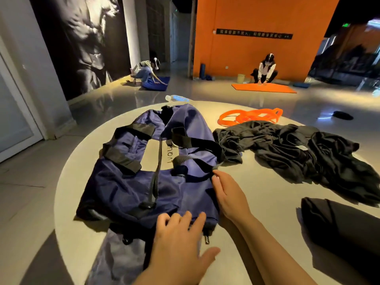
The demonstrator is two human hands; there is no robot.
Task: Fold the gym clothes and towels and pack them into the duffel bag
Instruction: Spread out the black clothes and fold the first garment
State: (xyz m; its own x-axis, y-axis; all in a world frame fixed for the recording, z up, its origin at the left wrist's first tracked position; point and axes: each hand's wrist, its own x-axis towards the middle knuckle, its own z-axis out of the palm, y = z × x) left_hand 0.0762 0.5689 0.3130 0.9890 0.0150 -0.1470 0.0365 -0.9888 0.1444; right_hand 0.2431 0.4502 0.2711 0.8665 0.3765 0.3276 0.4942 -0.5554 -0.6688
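A navy duffel bag (127, 182) with black straps lies flat on a round white platform (267, 202). My left hand (181, 243) rests with spread fingers on the bag's near end, close to a black zipper pull (206, 239). My right hand (228, 194) pinches a black strap or zipper tab (216, 167) at the bag's right edge. Crumpled black clothes (304, 153) lie in a heap to the right of the bag. A darker folded black garment (339, 229) sits at the near right.
An orange resistance band (248, 117) lies behind the clothes. A plastic water bottle (176, 98) lies beyond the bag. Two other people kneel on mats (265, 88) on the glossy floor farther back, by an orange wall.
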